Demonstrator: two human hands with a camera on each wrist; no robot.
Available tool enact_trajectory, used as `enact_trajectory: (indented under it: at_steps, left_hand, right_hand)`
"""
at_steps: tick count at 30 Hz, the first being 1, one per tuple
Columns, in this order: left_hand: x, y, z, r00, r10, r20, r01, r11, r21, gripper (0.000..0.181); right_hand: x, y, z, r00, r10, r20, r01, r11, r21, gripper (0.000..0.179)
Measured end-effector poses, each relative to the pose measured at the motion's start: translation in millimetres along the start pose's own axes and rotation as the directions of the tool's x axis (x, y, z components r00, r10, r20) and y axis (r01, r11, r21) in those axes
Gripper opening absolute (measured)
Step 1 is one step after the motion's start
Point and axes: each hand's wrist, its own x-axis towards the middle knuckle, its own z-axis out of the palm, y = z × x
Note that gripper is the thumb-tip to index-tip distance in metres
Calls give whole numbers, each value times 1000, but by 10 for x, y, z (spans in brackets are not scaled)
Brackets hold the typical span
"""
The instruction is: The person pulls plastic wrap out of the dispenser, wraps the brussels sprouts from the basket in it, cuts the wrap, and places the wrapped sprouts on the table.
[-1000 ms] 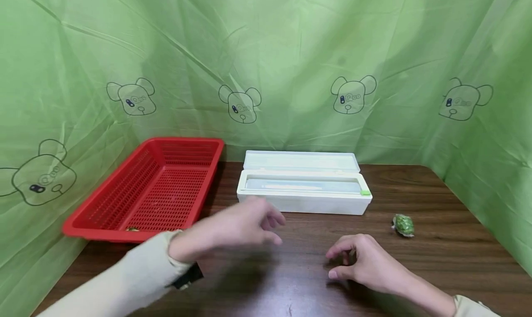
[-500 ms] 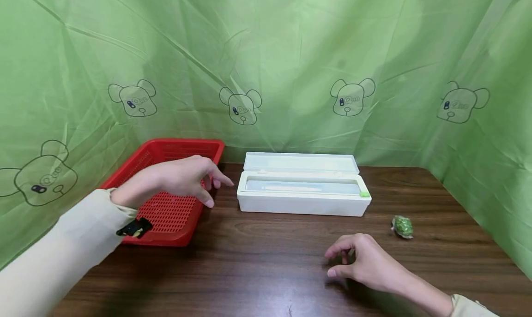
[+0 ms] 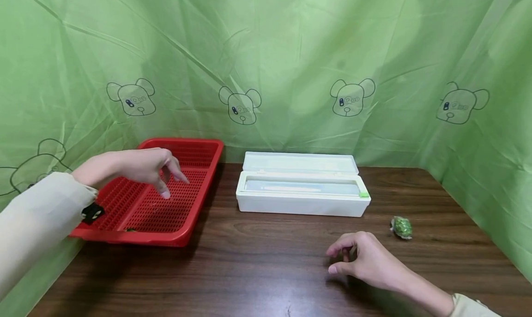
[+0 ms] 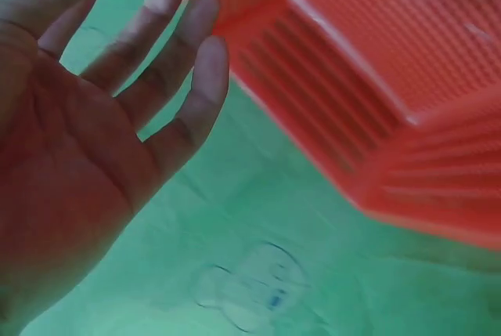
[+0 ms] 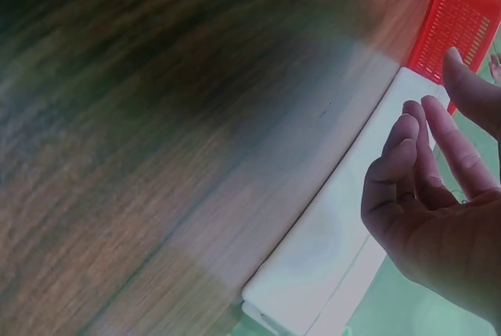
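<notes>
Above the red plastic basket (image 3: 166, 237) hovers my left hand (image 3: 145, 167), with loosely bent fingers and nothing in them. The left wrist view has this hand (image 4: 86, 132) with its palm bare beside the basket wall (image 4: 313, 93). My right hand (image 3: 367, 261) is low over the tabletop, its fingers loosely curled around nothing; the right wrist view bears that out. To its upper right lies a small green bundle in clear wrap (image 3: 401, 227). A bit of something green (image 3: 130, 230) peeks over the basket's front rim, mostly hidden.
Behind the hands stands a long white box (image 3: 301, 204), its translucent lid (image 3: 301, 163) raised and a green tab (image 3: 364, 194) at its right end. A green curtain (image 3: 291, 54) with bear-head drawings encloses the dark wooden table (image 3: 257, 261).
My left hand has moved left from the table's middle, in front of the white box, to over the basket. The right hand has stayed nearly still.
</notes>
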Motion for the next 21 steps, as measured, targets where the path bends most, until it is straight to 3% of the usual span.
enact_trajectory:
  at_steps: [4, 8, 14, 21]
  left_hand:
    - [-33, -178, 3, 992, -68, 108, 77, 994, -83, 50]
    - [-33, -328, 52, 974, -127, 189, 139, 989, -53, 46]
    - [-30, -498, 154, 960, -153, 234, 148, 988, 42, 34]
    - [-55, -606, 261, 940, -215, 263, 200, 976, 83, 37]
  right_hand:
    - [5, 5, -3, 1000, 9, 4, -9, 1000, 14, 21]
    - [6, 10, 0, 1000, 19, 7, -19, 1000, 23, 21]
    - [2, 21, 9, 1000, 25, 1, -25, 999, 21, 21]
    - [3, 39, 12, 1000, 29, 0, -29, 999, 31, 21]
